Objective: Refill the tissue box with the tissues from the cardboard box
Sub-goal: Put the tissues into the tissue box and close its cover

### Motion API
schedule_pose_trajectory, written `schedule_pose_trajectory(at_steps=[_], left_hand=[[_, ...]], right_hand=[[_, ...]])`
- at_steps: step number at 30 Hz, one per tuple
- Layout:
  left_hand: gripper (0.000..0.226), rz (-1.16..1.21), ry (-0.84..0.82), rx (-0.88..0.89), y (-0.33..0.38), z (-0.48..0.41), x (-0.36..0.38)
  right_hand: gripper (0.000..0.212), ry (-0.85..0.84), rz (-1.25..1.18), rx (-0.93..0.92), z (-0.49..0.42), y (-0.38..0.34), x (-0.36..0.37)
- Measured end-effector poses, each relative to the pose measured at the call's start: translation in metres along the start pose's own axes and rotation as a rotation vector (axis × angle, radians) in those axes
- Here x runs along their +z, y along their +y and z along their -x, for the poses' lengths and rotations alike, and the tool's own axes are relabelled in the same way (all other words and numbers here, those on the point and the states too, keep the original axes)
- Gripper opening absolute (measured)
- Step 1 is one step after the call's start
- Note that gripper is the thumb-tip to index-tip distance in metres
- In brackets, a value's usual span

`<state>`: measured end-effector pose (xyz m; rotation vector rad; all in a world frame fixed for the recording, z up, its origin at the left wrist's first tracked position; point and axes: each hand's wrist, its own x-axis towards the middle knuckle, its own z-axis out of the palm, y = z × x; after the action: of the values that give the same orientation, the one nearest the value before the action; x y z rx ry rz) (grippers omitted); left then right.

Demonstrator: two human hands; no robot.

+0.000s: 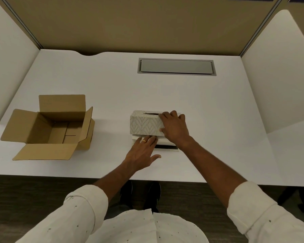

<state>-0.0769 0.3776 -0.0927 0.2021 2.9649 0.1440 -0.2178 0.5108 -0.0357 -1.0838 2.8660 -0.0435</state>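
A leaf-patterned tissue box cover (pixel 145 124) with a slot on top sits at the middle of the white desk (pixel 112 88). My right hand (pixel 174 128) grips its right end, fingers over the top and thumb on the near side. Below the cover's near edge a flat white base (pixel 165 142) with a dark strip shows. My left hand (pixel 142 149) lies flat with fingers spread, fingertips on that base at the cover's lower edge. An open brown cardboard box (pixel 53 127) stands to the left, flaps out, its inside showing only bare cardboard. No loose tissues are visible.
A grey cable hatch (pixel 176 66) is set into the desk behind the tissue box. White side partitions (pixel 279 67) and a tan back panel (pixel 139 23) enclose the desk. My shoes (pixel 140 193) show on the dark floor below the front edge.
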Motion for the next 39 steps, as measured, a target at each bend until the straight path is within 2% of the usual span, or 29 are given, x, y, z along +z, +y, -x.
schedule_pose_trajectory(at_steps=[7,10,15,19,22,24,28,32,39], left_hand=[[0.074,0.0,-0.063,0.069,-0.005,0.014,0.009],[0.067,-0.054,0.041,0.124,-0.004,0.022,0.015],[0.065,-0.084,0.121,0.093,-0.006,0.027,0.017],[0.053,-0.049,0.245,0.121,-0.012,0.028,0.01],[0.051,0.054,0.357,0.037,-0.017,0.027,-0.002],[0.058,0.072,0.401,-0.028,-0.022,0.02,-0.01],[0.087,-0.014,0.232,-0.061,-0.036,0.002,-0.02],[0.112,-0.074,0.083,-0.033,-0.039,-0.015,-0.024],[0.119,-0.063,0.037,-0.061,-0.031,-0.035,-0.034]], right_hand=[[0.059,0.015,0.02,0.017,0.006,-0.004,0.0],[0.059,0.0,0.031,0.023,0.007,-0.006,0.001],[0.062,0.016,0.02,0.029,0.017,-0.009,0.006],[0.066,0.034,0.006,0.051,0.025,-0.014,0.012],[0.066,0.049,-0.002,0.069,0.031,-0.018,0.017],[0.065,0.066,0.006,0.079,0.034,-0.02,0.02],[0.066,0.082,0.008,0.068,0.036,-0.02,0.021],[0.085,0.044,0.026,0.05,0.033,-0.015,0.017],[0.119,-0.028,0.034,0.026,0.045,-0.008,0.034]])
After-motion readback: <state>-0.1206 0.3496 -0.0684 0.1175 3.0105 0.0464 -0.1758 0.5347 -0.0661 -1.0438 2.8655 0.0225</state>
